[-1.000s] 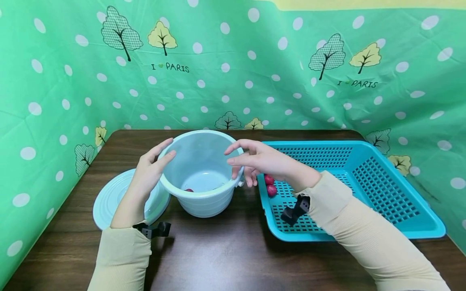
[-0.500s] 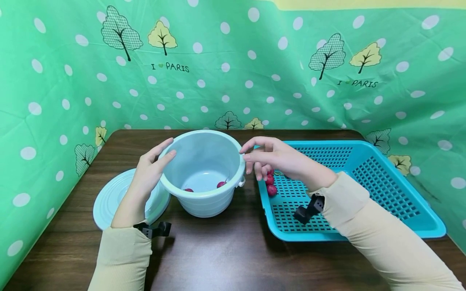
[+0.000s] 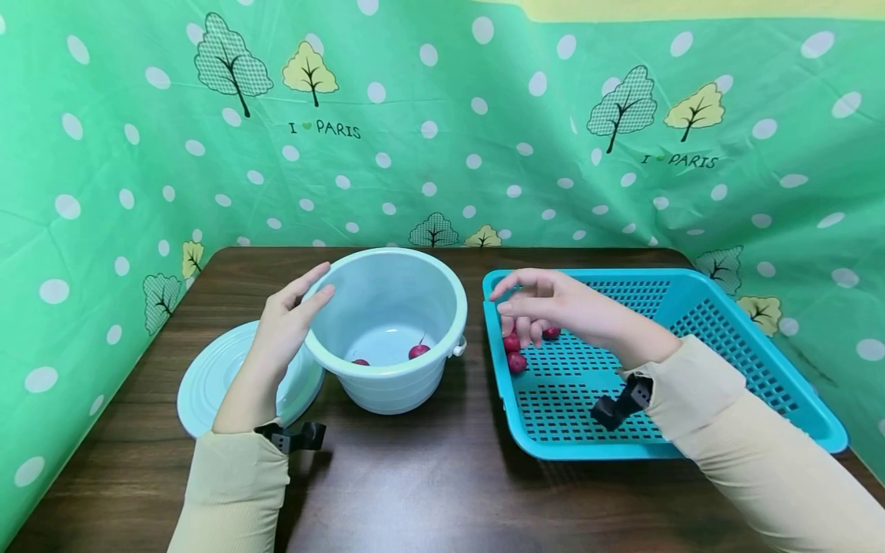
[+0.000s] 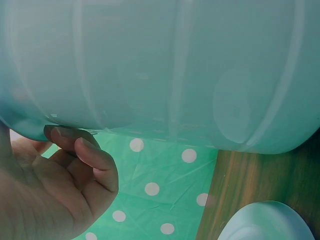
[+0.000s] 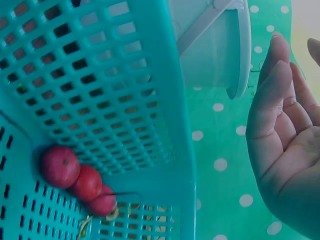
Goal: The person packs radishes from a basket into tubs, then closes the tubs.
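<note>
A light blue bucket (image 3: 387, 392) stands on the table, two red radishes inside, one radish (image 3: 418, 351) with a thin root tail showing. My left hand (image 3: 286, 322) holds the bucket's left rim; in the left wrist view its curled fingers (image 4: 95, 160) meet the bucket's edge. Over the left end of a blue plastic basket (image 3: 588, 449) hovers my right hand (image 3: 553, 307), fingers loosely bent and holding nothing. Below it, several radishes (image 3: 516, 362) lie against the basket's left wall, partly hidden by the hand. The right wrist view shows radishes (image 5: 60, 166) lined up there.
A round light blue lid (image 3: 207, 384) lies left of the bucket, partly behind the left forearm. The bucket's white handle joint (image 3: 459, 347) faces the basket. A green dotted cloth (image 3: 442, 169) hangs behind the brown wooden table (image 3: 415, 491).
My right hand has moved right, from above the bucket's rim to over the basket. A second radish has come to lie in the bucket. The left hand has stayed at the rim.
</note>
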The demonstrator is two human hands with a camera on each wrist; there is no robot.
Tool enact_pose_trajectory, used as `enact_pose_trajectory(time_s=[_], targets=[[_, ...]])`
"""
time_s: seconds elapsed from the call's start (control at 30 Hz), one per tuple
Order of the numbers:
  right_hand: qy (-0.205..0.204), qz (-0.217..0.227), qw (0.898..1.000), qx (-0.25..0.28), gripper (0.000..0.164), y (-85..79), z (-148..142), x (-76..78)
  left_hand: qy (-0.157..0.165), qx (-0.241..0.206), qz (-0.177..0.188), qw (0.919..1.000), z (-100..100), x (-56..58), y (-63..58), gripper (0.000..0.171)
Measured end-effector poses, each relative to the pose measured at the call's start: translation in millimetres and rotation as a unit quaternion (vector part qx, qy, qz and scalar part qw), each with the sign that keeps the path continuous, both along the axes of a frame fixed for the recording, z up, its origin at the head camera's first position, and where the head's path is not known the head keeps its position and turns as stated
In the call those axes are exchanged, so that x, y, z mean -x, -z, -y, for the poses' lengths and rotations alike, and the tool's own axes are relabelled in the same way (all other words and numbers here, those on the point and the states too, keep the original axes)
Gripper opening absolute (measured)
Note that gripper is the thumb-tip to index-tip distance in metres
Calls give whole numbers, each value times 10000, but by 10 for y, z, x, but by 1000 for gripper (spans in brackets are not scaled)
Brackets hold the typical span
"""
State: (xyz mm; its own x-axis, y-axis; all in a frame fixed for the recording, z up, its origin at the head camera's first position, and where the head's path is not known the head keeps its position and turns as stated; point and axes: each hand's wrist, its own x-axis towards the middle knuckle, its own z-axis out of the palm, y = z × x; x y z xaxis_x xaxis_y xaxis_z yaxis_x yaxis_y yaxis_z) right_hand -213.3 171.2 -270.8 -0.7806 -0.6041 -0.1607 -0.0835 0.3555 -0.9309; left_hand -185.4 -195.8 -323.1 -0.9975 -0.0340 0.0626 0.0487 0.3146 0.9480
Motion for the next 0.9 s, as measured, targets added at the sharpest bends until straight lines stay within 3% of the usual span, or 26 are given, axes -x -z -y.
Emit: enact_pose_trajectory(time_s=[0.3, 0.63, 0.9], targets=[[41, 42, 9999, -133, 41, 61, -120, 11, 5, 3, -40, 10000, 0, 10, 11, 54], [96, 59, 9994, -317, 35, 128, -167, 7, -23, -18, -10, 10000, 4, 10, 26, 54], [71, 82, 9993, -344, 43, 146, -155, 20, -12, -65, -46, 10000, -5, 15, 28, 54]])
